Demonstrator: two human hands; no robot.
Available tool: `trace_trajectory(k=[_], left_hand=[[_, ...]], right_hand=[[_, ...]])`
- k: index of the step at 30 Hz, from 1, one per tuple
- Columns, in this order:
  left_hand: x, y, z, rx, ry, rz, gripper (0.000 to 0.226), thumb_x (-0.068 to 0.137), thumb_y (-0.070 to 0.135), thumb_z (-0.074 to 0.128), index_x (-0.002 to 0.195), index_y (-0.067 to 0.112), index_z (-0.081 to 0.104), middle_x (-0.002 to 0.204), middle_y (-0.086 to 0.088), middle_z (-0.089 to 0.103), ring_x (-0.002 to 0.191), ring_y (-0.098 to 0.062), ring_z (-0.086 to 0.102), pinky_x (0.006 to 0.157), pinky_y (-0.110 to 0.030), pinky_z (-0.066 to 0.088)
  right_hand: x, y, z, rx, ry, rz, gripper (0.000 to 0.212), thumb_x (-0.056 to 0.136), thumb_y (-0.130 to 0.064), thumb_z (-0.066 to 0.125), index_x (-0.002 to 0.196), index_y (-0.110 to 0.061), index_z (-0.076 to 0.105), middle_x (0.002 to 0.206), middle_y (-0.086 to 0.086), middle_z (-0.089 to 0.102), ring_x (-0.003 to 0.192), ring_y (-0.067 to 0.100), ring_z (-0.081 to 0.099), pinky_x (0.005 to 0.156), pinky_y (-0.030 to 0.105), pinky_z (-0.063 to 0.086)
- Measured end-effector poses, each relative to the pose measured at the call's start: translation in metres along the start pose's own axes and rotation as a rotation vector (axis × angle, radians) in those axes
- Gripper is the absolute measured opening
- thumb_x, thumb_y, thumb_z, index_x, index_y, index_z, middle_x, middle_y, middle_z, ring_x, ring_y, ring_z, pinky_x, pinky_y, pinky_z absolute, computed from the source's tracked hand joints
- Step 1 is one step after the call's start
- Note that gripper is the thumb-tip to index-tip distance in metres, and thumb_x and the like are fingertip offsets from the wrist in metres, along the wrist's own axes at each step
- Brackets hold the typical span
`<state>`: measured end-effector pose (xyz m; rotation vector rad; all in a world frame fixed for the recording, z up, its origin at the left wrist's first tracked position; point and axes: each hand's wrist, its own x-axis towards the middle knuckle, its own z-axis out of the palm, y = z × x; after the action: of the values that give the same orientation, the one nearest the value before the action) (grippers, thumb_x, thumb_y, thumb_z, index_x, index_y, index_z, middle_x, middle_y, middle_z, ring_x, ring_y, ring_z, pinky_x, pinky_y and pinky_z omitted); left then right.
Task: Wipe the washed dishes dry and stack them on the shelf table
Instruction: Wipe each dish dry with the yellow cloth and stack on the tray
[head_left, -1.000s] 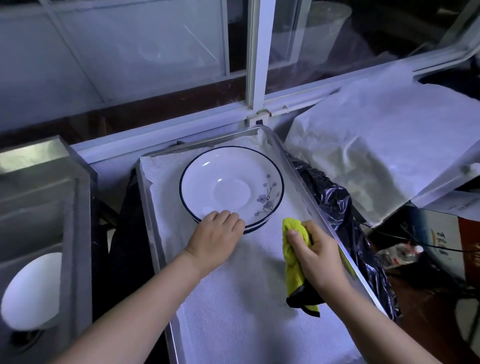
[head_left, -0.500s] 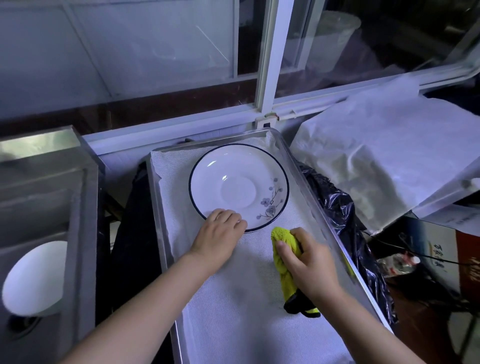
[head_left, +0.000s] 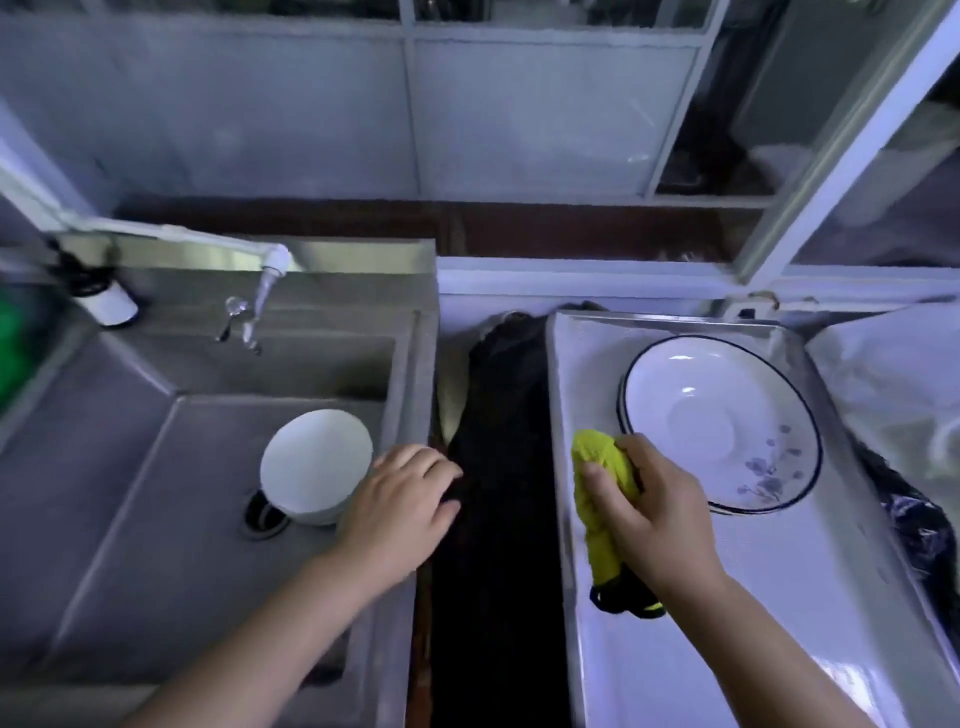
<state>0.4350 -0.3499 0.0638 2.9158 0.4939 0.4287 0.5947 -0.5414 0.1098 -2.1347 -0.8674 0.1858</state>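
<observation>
The white bowl (head_left: 316, 465) sits low in the steel sink (head_left: 156, 493), right against the drain (head_left: 262, 517), and is probably the next dish to dry. The left hand (head_left: 400, 512) hovers just beside the bowl's right edge, over the sink wall, with a slack, empty grip and loosely spread fingers. I cannot tell whether a finger touches the bowl. The right hand (head_left: 660, 514) has its grip closed round a bunched yellow cloth (head_left: 602, 478), held above the steel tray (head_left: 558, 395) and near the rim of the stacked plates (head_left: 722, 423). These are white with a dark rim and a floral sprig, and they lie flat on the tray's white liner. A wet bowl is slippery, so the left hand would do well to take it by the rim with thumb inside, lift it clear of the sink wall, and bring it across to the cloth rather than reaching the cloth over. A faucet (head_left: 270, 280) stands behind the basin. Dark fabric (head_left: 498, 467) fills the gap between sink and tray, crumpled white sheeting (head_left: 883, 384) lies to the right, and window frames run along the back.
</observation>
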Motion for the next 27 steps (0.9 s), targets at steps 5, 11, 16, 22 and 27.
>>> trace_trajectory(k=[5,11,16,22,27], left_hand=[[-0.062,-0.145,0.002,-0.079,-0.124,-0.496,0.019,0.068,0.012,0.079,0.085,0.015,0.071,0.084,-0.001,0.072,0.078,-0.028,0.067,0.064,-0.035,0.054],[-0.092,-0.309,0.055,-0.302,-0.236,-0.882,0.014,0.088,0.027,0.061,0.097,0.018,0.067,0.102,-0.002,0.068,0.094,-0.026,0.063,0.074,-0.031,0.046],[-0.079,-0.373,0.101,-0.401,-0.367,-1.013,0.016,0.09,0.028,0.053,0.088,0.018,0.066,0.1,-0.003,0.067,0.092,-0.024,0.061,0.07,-0.029,0.042],[-0.066,-0.403,0.151,-0.569,-0.387,-1.158,0.012,0.087,0.033,0.059,0.087,0.021,0.057,0.09,0.003,0.059,0.081,-0.02,0.055,0.068,-0.027,0.039],[-0.062,-0.409,0.167,-0.569,-0.382,-1.211,0.022,0.084,0.037,0.058,0.09,0.017,0.063,0.088,0.0,0.064,0.079,-0.024,0.059,0.065,-0.029,0.043]], right_hand=[[0.022,-0.077,0.114,0.071,-0.075,-0.042,0.028,0.079,-0.064,0.048,0.082,-0.036,0.053,0.073,-0.013,0.06,0.065,0.007,0.057,0.053,0.024,0.044],[0.036,-0.144,0.272,0.037,-0.151,0.029,0.03,0.079,-0.065,0.049,0.088,-0.037,0.055,0.069,-0.012,0.061,0.065,0.006,0.06,0.057,0.035,0.052],[0.045,-0.163,0.35,0.002,-0.174,0.135,0.031,0.077,-0.067,0.05,0.085,-0.037,0.054,0.075,-0.016,0.062,0.067,0.003,0.06,0.054,0.026,0.047],[0.048,-0.147,0.39,-0.021,-0.142,0.256,0.01,0.083,-0.044,0.063,0.078,-0.038,0.055,0.077,-0.021,0.063,0.066,0.004,0.061,0.048,0.016,0.042],[0.05,-0.137,0.404,-0.001,-0.138,0.324,0.015,0.079,-0.052,0.058,0.081,-0.037,0.057,0.075,-0.017,0.063,0.064,0.007,0.06,0.049,0.021,0.045]])
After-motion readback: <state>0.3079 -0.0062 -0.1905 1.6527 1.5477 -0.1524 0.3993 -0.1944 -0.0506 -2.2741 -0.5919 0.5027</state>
